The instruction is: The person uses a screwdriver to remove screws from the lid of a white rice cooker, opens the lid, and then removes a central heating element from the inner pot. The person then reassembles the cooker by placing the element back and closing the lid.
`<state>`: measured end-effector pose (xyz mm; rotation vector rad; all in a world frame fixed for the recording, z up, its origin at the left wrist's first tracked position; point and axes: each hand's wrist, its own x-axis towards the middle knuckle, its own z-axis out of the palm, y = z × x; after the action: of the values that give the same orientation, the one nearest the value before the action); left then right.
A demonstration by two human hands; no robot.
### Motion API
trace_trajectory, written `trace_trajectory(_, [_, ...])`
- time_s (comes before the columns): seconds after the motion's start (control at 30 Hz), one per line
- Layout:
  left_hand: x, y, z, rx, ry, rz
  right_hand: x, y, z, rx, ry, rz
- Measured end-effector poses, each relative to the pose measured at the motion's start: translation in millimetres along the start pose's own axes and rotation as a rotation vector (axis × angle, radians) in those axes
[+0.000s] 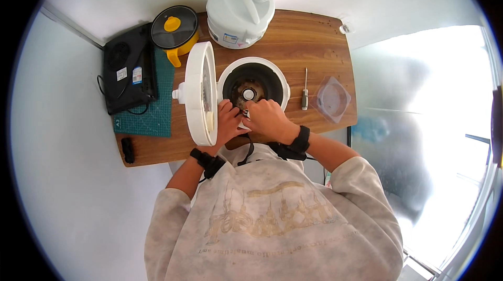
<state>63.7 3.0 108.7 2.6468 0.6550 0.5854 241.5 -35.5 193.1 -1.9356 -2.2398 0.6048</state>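
The right hand [271, 118] covers part of the rice cooker's [286, 91] near rim; anything pinched there is indiscernible. The lower edge crops the sweatshirt [277, 223].

The person's left hand [228, 121] and right hand [271, 119] come together at the near rim of an open white cooker [286, 91], its lid [195, 95] standing upright on the left. Over to the right, a screwdriver [305, 98] lies beside a clear plastic tray [334, 98] on the wooden table [312, 37].
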Motion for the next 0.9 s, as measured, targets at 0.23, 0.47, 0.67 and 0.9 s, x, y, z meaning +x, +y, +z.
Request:
trace_trajectory(0.23, [-3.6,-0.7,7.3,-0.049,0.050,-0.004,-3.9,-5.2,-1.7,-0.007,0.013,0.024])
trace_trajectory(0.47, [-5.7,-1.6,11.2,-0.072,0.042,-0.020,-4.8,-6.9,-3.3,-0.016,0.018,0.031])
trace_trajectory(0.67, [-1.7,-2.0,8.2,-0.095,0.051,-0.008,-0.7,-0.8,-2.6,-0.037,-0.001,0.023])
trace_trajectory(0.9, [-3.9,4.5,8.7,-0.054,-0.012,-0.075,-2.2,-5.9,-6.4,-0.036,-0.032,0.015])
